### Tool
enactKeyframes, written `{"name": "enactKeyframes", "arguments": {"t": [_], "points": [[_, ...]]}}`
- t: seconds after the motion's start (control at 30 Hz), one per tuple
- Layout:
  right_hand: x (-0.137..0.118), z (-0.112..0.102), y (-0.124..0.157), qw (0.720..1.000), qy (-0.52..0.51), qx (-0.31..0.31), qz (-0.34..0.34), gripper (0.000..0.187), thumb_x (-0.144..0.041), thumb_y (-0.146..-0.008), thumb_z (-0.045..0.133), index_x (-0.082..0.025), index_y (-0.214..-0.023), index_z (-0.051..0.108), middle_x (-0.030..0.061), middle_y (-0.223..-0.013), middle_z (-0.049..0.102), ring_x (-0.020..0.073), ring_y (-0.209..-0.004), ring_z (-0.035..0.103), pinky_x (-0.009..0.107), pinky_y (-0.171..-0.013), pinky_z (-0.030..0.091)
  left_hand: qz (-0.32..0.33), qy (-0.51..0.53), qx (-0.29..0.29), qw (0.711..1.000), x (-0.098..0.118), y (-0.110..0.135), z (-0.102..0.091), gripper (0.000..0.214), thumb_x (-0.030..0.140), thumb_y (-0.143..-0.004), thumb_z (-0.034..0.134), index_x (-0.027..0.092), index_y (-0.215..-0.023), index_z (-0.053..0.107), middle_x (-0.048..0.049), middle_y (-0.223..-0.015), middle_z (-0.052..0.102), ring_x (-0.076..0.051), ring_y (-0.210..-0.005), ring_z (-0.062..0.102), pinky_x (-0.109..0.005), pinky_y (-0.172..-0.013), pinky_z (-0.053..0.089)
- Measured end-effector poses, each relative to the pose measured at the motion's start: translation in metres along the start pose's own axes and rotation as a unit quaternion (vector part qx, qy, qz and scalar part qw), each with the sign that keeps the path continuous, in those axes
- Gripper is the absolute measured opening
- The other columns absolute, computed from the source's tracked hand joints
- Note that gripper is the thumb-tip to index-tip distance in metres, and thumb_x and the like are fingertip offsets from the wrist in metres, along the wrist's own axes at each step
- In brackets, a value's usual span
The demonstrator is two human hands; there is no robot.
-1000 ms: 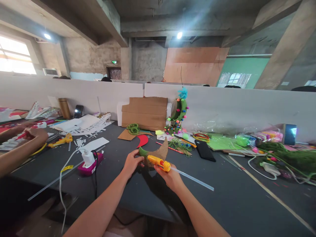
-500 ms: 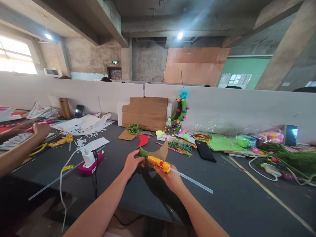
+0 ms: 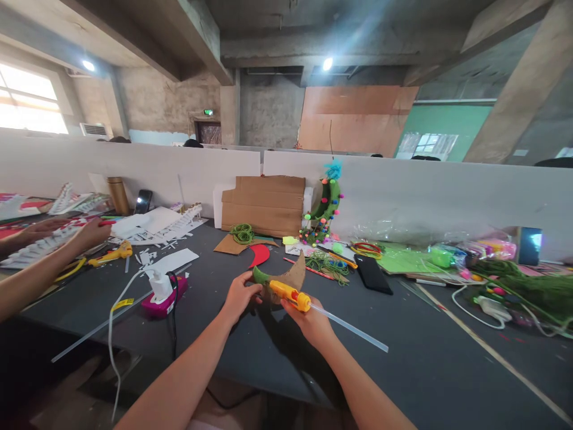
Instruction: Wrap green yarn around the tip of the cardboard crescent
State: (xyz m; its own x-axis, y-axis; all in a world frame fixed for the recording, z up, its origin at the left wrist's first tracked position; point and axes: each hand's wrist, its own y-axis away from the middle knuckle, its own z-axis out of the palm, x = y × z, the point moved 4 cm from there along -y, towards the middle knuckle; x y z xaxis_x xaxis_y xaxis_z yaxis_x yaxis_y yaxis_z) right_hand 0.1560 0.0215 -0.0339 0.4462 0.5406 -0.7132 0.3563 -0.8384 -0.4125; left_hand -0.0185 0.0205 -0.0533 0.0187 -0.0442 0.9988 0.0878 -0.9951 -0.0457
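A crescent-shaped cardboard piece [image 3: 293, 276], partly wrapped in green at its left end, is held up by my left hand [image 3: 242, 295], whose thumb and fingers pinch that green end. My right hand [image 3: 311, 322] is wrapped round a yellow hot glue gun [image 3: 290, 295], its front end over the crescent's middle. A long clear glue stick [image 3: 351, 329] juts from the gun's back toward the lower right. Whether the nozzle touches the cardboard is hidden. Just behind the crescent lies a red curved piece [image 3: 259, 255].
A magenta power strip [image 3: 161, 304] with a white plug stands left. Behind are green yarn [image 3: 242, 233], a cardboard sheet [image 3: 264, 206], a decorated green crescent [image 3: 331, 200] and a black phone [image 3: 372, 273]. Another person's hands [image 3: 92, 233] work at far left beside a second glue gun [image 3: 111, 254].
My right hand and the glue gun have shifted very slightly right. My left hand keeps its hold on the crescent. The other person's hand at far left has moved right.
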Motion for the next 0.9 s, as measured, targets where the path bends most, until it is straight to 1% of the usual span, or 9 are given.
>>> {"name": "enactKeyframes", "arguments": {"t": [0.1,0.27,0.43,0.57,0.7,0.83,0.9], "points": [[0.0002,0.0017,-0.0005,1.0,0.017,-0.016,-0.016,0.022,-0.038,-0.077,0.054,-0.019,-0.073,0.066,0.0066,-0.069,0.066,0.0211,-0.063,0.059,0.03,-0.058,0.043,0.001,0.001,0.0,1.0,-0.0006,-0.0006,-0.0002,0.031,0.03,-0.084,0.051,0.015,-0.112,0.052,-0.0077,-0.111,0.056,-0.02,-0.093,0.058,-0.039,-0.077,0.05],[-0.0015,0.0006,-0.0003,0.999,0.029,-0.018,-0.024,0.022,-0.036,-0.079,0.051,-0.02,-0.075,0.065,0.0067,-0.071,0.066,0.021,-0.063,0.059,0.03,-0.059,0.043,0.003,-0.006,0.002,1.0,-0.0007,-0.0009,-0.0002,0.03,0.03,-0.084,0.051,0.015,-0.11,0.053,-0.007,-0.109,0.057,-0.02,-0.091,0.058,-0.038,-0.076,0.05],[-0.0028,0.0009,0.0007,0.999,0.03,-0.023,-0.029,0.021,-0.037,-0.078,0.052,-0.021,-0.074,0.066,0.0055,-0.069,0.066,0.0212,-0.062,0.059,0.03,-0.058,0.043,0.009,-0.013,0.002,1.0,-0.001,-0.001,-0.0005,0.03,0.03,-0.084,0.051,0.015,-0.109,0.054,-0.0069,-0.108,0.057,-0.019,-0.09,0.058,-0.037,-0.074,0.051],[-0.0009,0.0009,0.0002,0.999,0.028,-0.016,-0.021,0.022,-0.037,-0.079,0.052,-0.021,-0.076,0.067,0.006,-0.069,0.067,0.0215,-0.061,0.059,0.03,-0.057,0.043,0.017,-0.016,0.006,1.0,0.0,-0.0004,-0.0002,0.027,0.03,-0.085,0.051,0.014,-0.106,0.055,-0.0058,-0.102,0.059,-0.017,-0.083,0.059,-0.034,-0.069,0.051],[-0.0005,0.0006,0.0001,0.999,0.021,-0.023,-0.02,0.022,-0.036,-0.079,0.053,-0.02,-0.076,0.067,0.0062,-0.069,0.067,0.022,-0.064,0.06,0.03,-0.058,0.043,0.02,-0.015,0.01,1.0,0.0008,-0.0001,-0.0004,0.024,0.029,-0.085,0.051,0.014,-0.103,0.056,-0.0047,-0.097,0.06,-0.015,-0.077,0.059,-0.031,-0.065,0.051],[0.0019,0.0014,0.0006,0.999,0.008,-0.031,-0.014,0.02,-0.035,-0.08,0.055,-0.019,-0.077,0.067,0.0058,-0.073,0.066,0.0202,-0.067,0.06,0.03,-0.061,0.045,0.011,-0.013,0.005,1.0,-0.0019,-0.002,-0.0011,0.027,0.03,-0.084,0.051,0.014,-0.107,0.054,-0.0061,-0.103,0.059,-0.017,-0.084,0.059,-0.034,-0.07,0.051],[0.0063,0.0032,0.0001,0.999,-0.003,-0.031,-0.003,0.019,-0.033,-0.083,0.054,-0.017,-0.085,0.065,0.005,-0.082,0.065,0.0176,-0.072,0.06,0.031,-0.065,0.048,0.004,-0.009,0.001,1.0,-0.0042,-0.0032,-0.0012,0.029,0.03,-0.084,0.051,0.015,-0.108,0.054,-0.0068,-0.106,0.058,-0.018,-0.087,0.059,-0.036,-0.073,0.051]]}}
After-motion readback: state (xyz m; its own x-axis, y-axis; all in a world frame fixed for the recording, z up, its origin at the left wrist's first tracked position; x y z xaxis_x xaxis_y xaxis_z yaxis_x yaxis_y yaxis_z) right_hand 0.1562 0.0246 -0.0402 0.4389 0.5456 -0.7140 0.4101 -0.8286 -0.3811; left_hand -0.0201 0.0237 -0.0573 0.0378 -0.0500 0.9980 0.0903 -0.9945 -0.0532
